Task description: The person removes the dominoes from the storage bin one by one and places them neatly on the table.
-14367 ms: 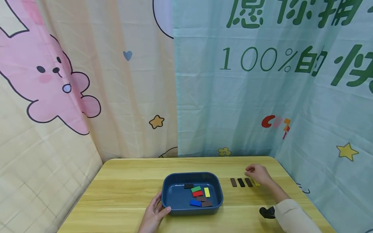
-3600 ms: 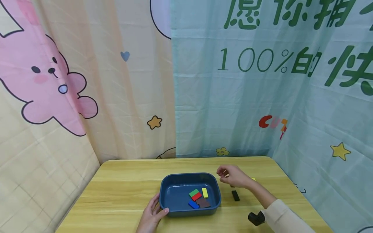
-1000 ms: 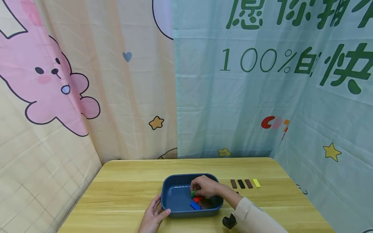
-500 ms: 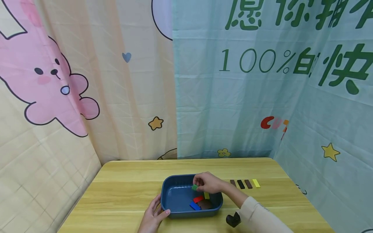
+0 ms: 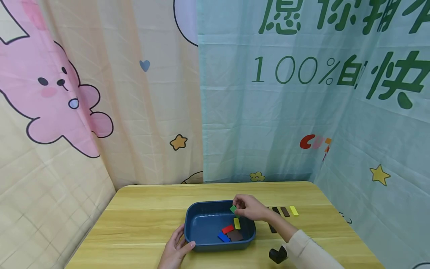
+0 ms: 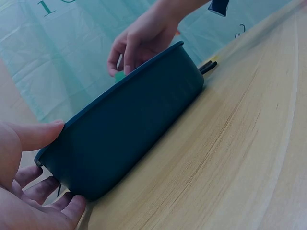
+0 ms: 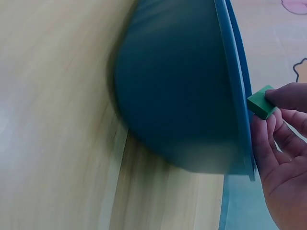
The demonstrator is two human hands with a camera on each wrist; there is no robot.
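My right hand [image 5: 252, 209] pinches a small green block [image 7: 262, 102] between thumb and fingertips, over the back right rim of the dark blue tray [image 5: 203, 233]. In the right wrist view the block is right at the tray's rim. My left hand [image 5: 175, 249] grips the tray's left end, thumb [image 6: 41, 134] on the rim and fingers curled against the outside wall. Inside the tray lie a yellow block [image 5: 236, 223], a red block [image 5: 227, 229], a blue block [image 5: 224, 237] and brown blocks [image 5: 236, 235], all toward the right side.
Right of the tray, a row on the wooden table [image 5: 144, 220] shows a black block [image 5: 276, 210], a brown block [image 5: 285, 212] and a yellow block [image 5: 294, 210]; my forearm partly hides its left end. A black block [image 5: 272, 228] lies in front. Curtains [image 5: 262, 123] stand behind.
The right hand has lifted the green block from among the others and moved right and back with it. Earlier, a black block left the tray; one now lies before the row. The left hand stays.
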